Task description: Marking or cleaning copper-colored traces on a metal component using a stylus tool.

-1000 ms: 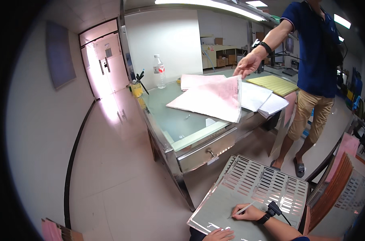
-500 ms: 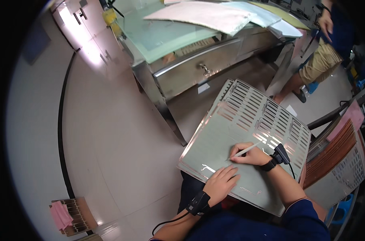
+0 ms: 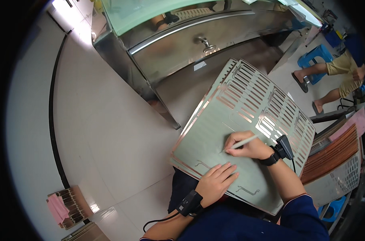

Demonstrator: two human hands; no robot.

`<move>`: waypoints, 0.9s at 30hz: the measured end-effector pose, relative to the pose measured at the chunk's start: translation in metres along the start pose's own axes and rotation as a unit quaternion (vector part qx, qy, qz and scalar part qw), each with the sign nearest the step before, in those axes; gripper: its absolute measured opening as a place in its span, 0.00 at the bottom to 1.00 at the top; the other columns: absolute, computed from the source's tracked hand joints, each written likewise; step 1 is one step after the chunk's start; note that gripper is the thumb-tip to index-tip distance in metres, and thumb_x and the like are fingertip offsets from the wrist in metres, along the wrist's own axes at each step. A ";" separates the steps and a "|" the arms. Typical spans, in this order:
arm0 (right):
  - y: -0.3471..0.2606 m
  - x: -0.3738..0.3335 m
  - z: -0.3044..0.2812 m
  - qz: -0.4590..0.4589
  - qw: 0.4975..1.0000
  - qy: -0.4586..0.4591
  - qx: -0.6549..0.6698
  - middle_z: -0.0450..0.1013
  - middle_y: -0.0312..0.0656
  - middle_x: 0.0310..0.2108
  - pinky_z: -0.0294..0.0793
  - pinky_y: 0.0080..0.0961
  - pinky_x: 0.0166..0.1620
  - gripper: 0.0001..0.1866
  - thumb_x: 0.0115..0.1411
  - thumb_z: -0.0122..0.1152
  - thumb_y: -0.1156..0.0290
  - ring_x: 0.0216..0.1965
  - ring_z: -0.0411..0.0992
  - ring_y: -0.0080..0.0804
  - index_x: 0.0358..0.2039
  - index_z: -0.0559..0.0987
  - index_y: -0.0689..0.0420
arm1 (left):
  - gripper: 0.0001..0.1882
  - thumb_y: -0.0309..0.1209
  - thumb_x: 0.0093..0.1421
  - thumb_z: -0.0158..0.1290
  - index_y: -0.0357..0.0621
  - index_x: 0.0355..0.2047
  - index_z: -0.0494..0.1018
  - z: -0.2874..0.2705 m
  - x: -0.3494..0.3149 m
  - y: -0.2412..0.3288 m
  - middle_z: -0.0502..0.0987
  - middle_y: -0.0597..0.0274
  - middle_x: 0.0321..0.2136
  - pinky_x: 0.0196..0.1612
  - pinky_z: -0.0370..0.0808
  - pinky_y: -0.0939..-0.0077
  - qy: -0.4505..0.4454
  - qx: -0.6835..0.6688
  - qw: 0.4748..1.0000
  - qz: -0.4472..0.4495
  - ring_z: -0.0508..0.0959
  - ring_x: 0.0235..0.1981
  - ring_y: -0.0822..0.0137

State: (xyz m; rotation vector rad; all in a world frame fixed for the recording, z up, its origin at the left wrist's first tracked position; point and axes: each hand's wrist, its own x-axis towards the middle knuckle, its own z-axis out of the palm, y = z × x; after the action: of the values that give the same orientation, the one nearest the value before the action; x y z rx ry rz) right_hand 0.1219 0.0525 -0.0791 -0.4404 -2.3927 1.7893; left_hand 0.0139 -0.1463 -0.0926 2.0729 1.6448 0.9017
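A large grey-green circuit board panel (image 3: pixel 198 136) with rows of copper tracks lies slanted across my lap, on top of at least one similar panel. My right hand (image 3: pixel 250 146) is closed around a slim white pen-shaped tool (image 3: pixel 246 141), its tip at the board's plain grey-green area. Whether it is a pen or a blade cannot be made out. Close by, my left hand (image 3: pixel 217 184) lies flat on the near edge of the board, fingers stretched out and holding nothing. Both wrists carry black strapped devices with cables.
Beyond the board stands a steel desk (image 3: pixel 170 60) with a glass top and a knobbed drawer. Copper-coloured panels (image 3: pixel 331 154) stand stacked at the right. Another person's legs (image 3: pixel 317 70) show near a blue stool (image 3: pixel 321 52). A pink cloth (image 3: pixel 57 209) hangs over a rack at lower left.
My view has tilted down, so the desk looks larger and higher. My right hand has shifted slightly with the tool, still at the board. The other person's stance has changed.
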 end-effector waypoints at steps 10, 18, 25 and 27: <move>-0.001 0.011 -0.001 0.006 1.000 0.029 -0.003 0.77 0.37 0.27 0.71 0.20 0.34 0.05 0.53 0.66 0.76 0.29 0.72 0.22 0.28 0.78 0.61 | 0.20 0.26 0.52 0.57 0.48 0.48 0.74 0.002 -0.002 0.000 0.72 0.62 0.54 0.59 0.66 0.63 -0.001 -0.008 1.000 0.001 0.69 0.57 0.62; -0.005 -0.008 0.000 0.000 1.000 -0.014 0.007 0.77 0.41 0.30 0.73 0.22 0.38 0.03 0.52 0.65 0.79 0.34 0.75 0.26 0.27 0.78 0.62 | 0.19 0.27 0.53 0.56 0.46 0.48 0.75 -0.005 -0.004 -0.011 0.72 0.57 0.53 0.58 0.66 0.61 0.036 -0.077 0.996 -0.019 0.70 0.56 0.58; 0.008 -0.054 -0.005 0.060 0.932 0.306 0.183 0.76 0.41 0.33 0.73 0.22 0.37 0.04 0.57 0.62 0.77 0.33 0.73 0.24 0.31 0.74 0.60 | 0.30 0.37 0.55 0.56 0.35 0.56 0.66 -0.012 0.039 -0.019 0.70 0.46 0.55 0.62 0.61 0.53 0.039 0.130 0.982 -0.131 0.68 0.58 0.48; 0.008 -0.058 -0.003 0.067 0.923 0.323 0.197 0.76 0.41 0.34 0.73 0.22 0.37 0.05 0.58 0.62 0.76 0.33 0.72 0.23 0.32 0.73 0.59 | 0.29 0.38 0.55 0.55 0.35 0.54 0.67 0.024 0.018 0.024 0.70 0.47 0.55 0.63 0.57 0.51 -0.152 -0.077 0.985 0.009 0.67 0.59 0.51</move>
State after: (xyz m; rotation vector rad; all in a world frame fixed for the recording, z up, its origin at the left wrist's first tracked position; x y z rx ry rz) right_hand 0.1790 0.0398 -0.0819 -0.9710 -1.5518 1.7481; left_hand 0.0496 -0.1322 -0.0907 2.0060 1.3567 0.6545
